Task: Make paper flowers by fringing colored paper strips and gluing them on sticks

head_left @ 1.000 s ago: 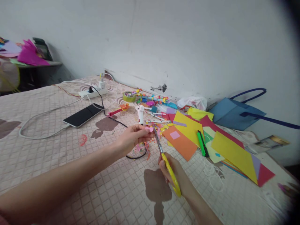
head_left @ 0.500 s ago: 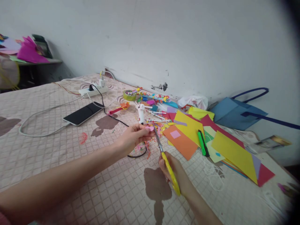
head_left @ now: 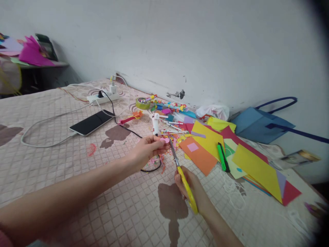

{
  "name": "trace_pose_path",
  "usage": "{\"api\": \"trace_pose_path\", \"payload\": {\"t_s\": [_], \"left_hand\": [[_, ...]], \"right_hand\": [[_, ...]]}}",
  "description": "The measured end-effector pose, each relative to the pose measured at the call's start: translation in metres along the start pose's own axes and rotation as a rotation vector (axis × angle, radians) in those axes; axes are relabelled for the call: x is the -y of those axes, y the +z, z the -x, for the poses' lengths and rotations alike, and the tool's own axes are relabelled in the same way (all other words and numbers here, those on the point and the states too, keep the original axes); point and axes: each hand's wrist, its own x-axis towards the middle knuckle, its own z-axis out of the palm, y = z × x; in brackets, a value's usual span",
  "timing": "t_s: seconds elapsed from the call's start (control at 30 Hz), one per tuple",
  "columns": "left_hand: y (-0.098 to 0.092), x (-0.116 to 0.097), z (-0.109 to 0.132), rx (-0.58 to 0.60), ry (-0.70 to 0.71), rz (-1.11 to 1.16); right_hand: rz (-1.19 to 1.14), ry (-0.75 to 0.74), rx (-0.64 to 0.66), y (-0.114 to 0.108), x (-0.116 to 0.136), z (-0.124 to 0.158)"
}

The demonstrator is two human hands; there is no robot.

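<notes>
Between the fingertips of my left hand (head_left: 149,150) is a small pink piece of paper (head_left: 165,140). My right hand (head_left: 193,185) is closed round the yellow handles of a pair of scissors (head_left: 185,185). The metal blades point up and away, with their tips right beside the pink paper; whether they touch it I cannot tell. Just beyond my left hand a white glue gun (head_left: 155,124) stands upright. Small coloured paper scraps (head_left: 162,161) lie on the cloth under and around the fingers.
Coloured paper sheets (head_left: 199,156) and a green box cutter (head_left: 223,157) lie to the right, near white string (head_left: 232,192). A blue bag (head_left: 259,125) leans at the wall. On the left are a phone (head_left: 92,122) with its cable and a power strip (head_left: 102,98). Tape (head_left: 143,103) sits behind.
Both hands stay nearly where they were, still holding the pink paper and the scissors. The pink piece looks turned very slightly, and the camera view has shifted a little.
</notes>
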Motion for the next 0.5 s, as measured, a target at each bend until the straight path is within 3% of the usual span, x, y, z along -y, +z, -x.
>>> {"api": "trace_pose_path", "payload": {"t_s": [0.5], "left_hand": [[0.0015, -0.0005, 0.0013, -0.016, 0.002, -0.001]], "right_hand": [[-0.024, 0.017, 0.005, 0.0, -0.0019, 0.0014]]}}
